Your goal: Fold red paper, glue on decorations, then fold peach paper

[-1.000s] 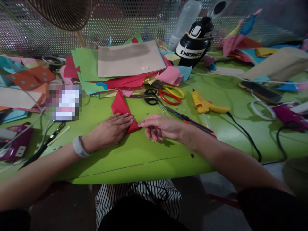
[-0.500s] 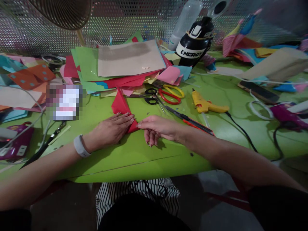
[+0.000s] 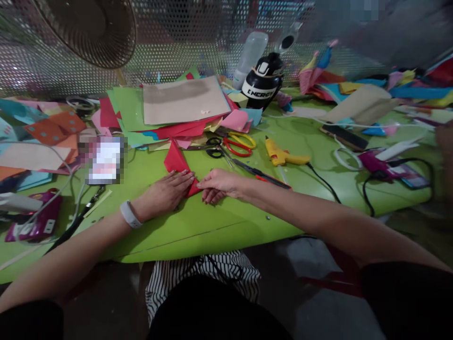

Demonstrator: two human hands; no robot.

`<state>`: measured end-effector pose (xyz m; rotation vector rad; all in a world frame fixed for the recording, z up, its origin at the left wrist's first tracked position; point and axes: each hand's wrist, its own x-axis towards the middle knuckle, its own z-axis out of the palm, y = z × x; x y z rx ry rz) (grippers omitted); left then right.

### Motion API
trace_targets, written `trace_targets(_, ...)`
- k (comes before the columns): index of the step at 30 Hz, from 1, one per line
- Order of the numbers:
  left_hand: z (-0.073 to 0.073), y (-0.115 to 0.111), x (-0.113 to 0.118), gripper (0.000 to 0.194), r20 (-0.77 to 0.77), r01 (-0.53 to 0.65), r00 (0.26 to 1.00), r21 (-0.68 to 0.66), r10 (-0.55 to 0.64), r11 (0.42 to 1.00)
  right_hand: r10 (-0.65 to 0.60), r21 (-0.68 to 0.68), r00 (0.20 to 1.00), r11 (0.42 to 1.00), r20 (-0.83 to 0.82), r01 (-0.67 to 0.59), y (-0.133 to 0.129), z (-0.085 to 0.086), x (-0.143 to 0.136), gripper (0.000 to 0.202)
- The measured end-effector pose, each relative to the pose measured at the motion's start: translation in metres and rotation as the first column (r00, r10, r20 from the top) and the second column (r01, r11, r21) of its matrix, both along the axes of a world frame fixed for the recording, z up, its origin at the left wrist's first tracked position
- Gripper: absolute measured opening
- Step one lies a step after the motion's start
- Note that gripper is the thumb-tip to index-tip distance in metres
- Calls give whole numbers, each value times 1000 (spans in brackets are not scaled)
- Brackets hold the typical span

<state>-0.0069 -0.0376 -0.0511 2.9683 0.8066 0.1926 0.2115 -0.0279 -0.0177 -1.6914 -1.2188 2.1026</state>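
Note:
A folded red paper (image 3: 176, 158) lies on the green table (image 3: 198, 231), partly hidden under my left hand. My left hand (image 3: 164, 192) rests flat on it, fingers stretched to the right, with a pale band around the wrist. Thumb and index finger of my right hand (image 3: 217, 185) pinch the paper's right corner, just beside my left fingertips; the other fingers are curled. Behind my hands lie scissors with red and yellow handles (image 3: 239, 144), scissors with black handles (image 3: 214, 147) and a cutter (image 3: 260, 172). A yellow glue gun (image 3: 285, 153) is to their right.
Behind is a stack of coloured paper under a beige sheet (image 3: 186, 101), beside a black bottle (image 3: 262, 82). A phone (image 3: 105, 160) and purple power strip (image 3: 38, 217) are at left. Another purple strip (image 3: 377, 165) and cables lie at right. A fan (image 3: 92, 28) stands behind.
The camera view has shifted, showing more of the right side. My left hand still lies on the red paper, and my right hand still pinches its corner, its lower fingers more curled in.

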Motion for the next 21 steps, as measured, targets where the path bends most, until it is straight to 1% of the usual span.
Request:
trace_targets(5, -1, -2, 0, 48, -35, -27, 999, 17, 28, 999, 9, -21, 1000, 1000, 23, -9, 1, 0, -2, 19)
trace_targets(9, -1, -3, -1, 46, -17, -57, 998, 45, 57, 997, -10, -27, 999, 1000, 35, 11, 0, 0, -4, 21)
trace_targets(14, -4, -4, -1, 47, 3, -106, 994, 57, 106, 993, -22, -49, 999, 999, 44, 24, -1, 2, -5, 19)
trace_targets(21, -4, -5, -1, 46, 13, -136, 991, 57, 136, 989, -50, -17, 998, 999, 26, 50, -7, 4, -6, 23)
